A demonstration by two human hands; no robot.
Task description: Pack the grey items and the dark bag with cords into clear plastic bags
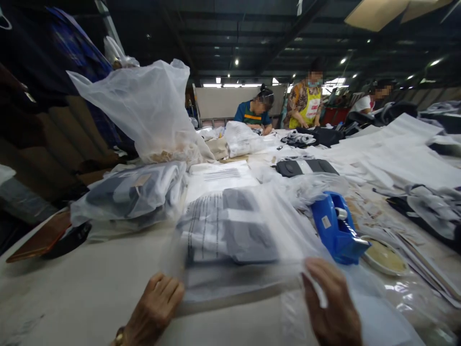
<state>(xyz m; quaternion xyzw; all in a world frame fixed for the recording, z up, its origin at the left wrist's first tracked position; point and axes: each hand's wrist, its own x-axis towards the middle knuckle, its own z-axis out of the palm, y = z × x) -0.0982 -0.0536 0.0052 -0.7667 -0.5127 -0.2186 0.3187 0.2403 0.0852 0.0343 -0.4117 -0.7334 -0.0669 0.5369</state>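
Pinching near edge of clear bag (234, 240), folded grey garment already inside: left hand (153, 310) curled shut on flap, right hand (333, 307) gripping corner; flap unsealed, lower centre.

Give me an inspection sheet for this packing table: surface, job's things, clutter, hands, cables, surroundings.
Surface: pale table, crowded toward the back.
Job's things: clear bag holding a folded grey and white garment, lying flat at the near edge.
Clutter: blue tape dispenser right of the bag; bagged garments to the left; large upright plastic bag behind; loose papers.
Hands: left hand and right hand both pinch the bag's near edge.
Cables: nothing seen.
Surroundings: three people working at the far end; dark ceiling with spot lights.
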